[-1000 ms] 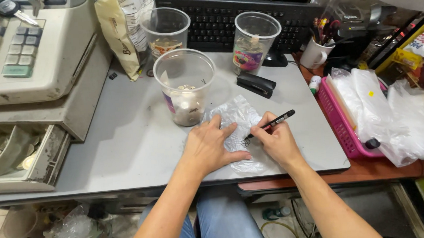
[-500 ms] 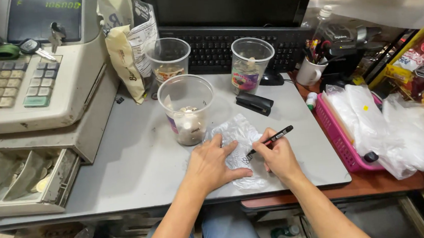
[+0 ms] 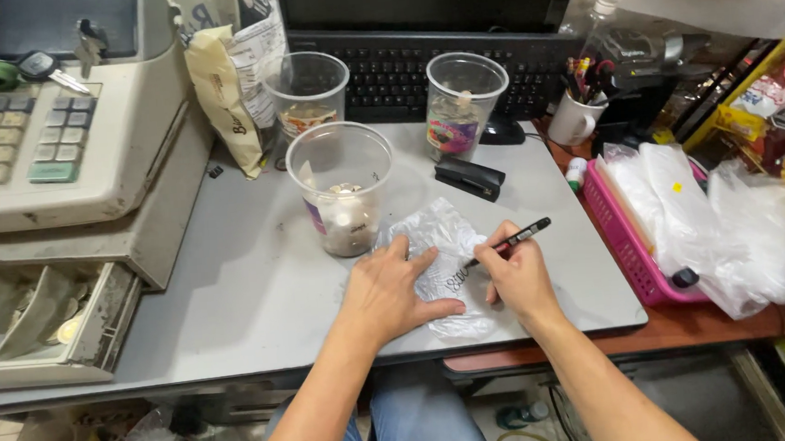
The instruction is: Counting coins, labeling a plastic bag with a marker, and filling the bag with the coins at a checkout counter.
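Observation:
A crumpled clear plastic bag (image 3: 440,236) lies flat on the grey desk top (image 3: 231,287). My left hand (image 3: 388,290) presses down on the bag's left side, fingers spread. My right hand (image 3: 516,276) grips a black marker pen (image 3: 513,238), its tip touching the bag where dark writing shows. Just beyond the bag stands a clear plastic cup (image 3: 342,189) with coins in its bottom.
A cash register (image 3: 45,125) with its open coin drawer (image 3: 31,319) fills the left. Behind are two more plastic cups (image 3: 307,93) (image 3: 464,100), a paper bag (image 3: 231,84), a black stapler (image 3: 470,178) and a keyboard (image 3: 400,68). A pink basket (image 3: 624,241) of plastic bags stands right.
The view has shifted so the desk sits lower and further right. My hands stay on the bag, and the pen has moved slightly along it.

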